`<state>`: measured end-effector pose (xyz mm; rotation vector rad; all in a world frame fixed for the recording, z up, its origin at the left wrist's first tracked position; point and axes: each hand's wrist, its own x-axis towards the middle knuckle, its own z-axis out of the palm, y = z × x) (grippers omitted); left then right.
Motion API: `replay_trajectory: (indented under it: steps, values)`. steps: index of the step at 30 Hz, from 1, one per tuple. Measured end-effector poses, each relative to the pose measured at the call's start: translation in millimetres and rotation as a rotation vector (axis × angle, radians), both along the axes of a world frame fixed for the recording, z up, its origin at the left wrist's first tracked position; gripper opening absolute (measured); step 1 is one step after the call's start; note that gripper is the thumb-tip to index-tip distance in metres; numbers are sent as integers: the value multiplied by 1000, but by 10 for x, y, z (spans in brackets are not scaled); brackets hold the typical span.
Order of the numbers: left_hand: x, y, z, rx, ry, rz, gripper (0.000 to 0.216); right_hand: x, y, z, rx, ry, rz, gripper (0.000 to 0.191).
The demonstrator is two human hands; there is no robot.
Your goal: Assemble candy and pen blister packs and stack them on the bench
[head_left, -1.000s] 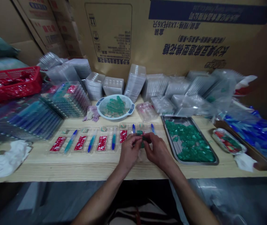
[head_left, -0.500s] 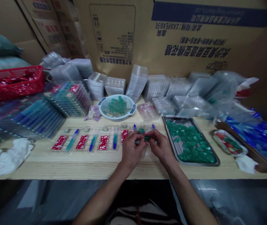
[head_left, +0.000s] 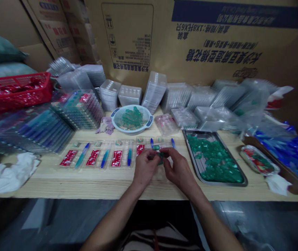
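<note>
My left hand [head_left: 145, 166] and my right hand [head_left: 178, 168] meet above the row of clear trays, fingertips pinched together. Between them is a small green translucent piece [head_left: 161, 156], mostly hidden by the fingers. Just beyond the fingers, another green piece [head_left: 156, 147] lies in a tray. Two blue pen-shaped tubes [head_left: 173, 143] show behind the hands. To the left are clear plastic trays [head_left: 111, 168], each with a red patterned packet [head_left: 116, 158] and a blue-teal tube [head_left: 129, 157]. Right of my hands, a metal tray [head_left: 199, 174] holds many green wrapped pieces [head_left: 216, 162].
Behind stand a pale blue bowl [head_left: 114, 122] of green pieces and stacked clear trays [head_left: 154, 92]. Filled trays [head_left: 78, 109] and a red basket [head_left: 20, 97] stand left, near a white cloth [head_left: 14, 172]. A foil dish [head_left: 260, 160] and a box of blue tubes [head_left: 292, 153] are right.
The view has shifted slightly. Both hands stay at the same spot with the green piece, their fingers a little repositioned and the right fingers more bent around it.
</note>
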<state>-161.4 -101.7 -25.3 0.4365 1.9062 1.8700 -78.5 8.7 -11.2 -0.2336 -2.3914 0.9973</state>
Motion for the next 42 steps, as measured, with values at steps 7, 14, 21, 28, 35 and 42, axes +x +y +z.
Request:
replay_trajectory:
  steps: [7,14,21,28,35,42]
  values:
    - [-81,-35,20,125,20,93,19,-2,74,-68,-244,-1,34,22]
    - [-63,-80,86,77,411,60,10,-75,176,-5,-639,-147,143,34]
    - [-55,-104,108,144,192,-9,17,-80,253,-26,-457,-155,183,27]
    - [-181,-198,229,267,-269,1,45,165,309,181,61,-52,74,14]
    - [-170,-183,261,255,-295,-16,49,218,164,259,226,-101,160,16]
    - [-122,-183,256,248,-260,-61,47,192,50,289,348,-194,221,19]
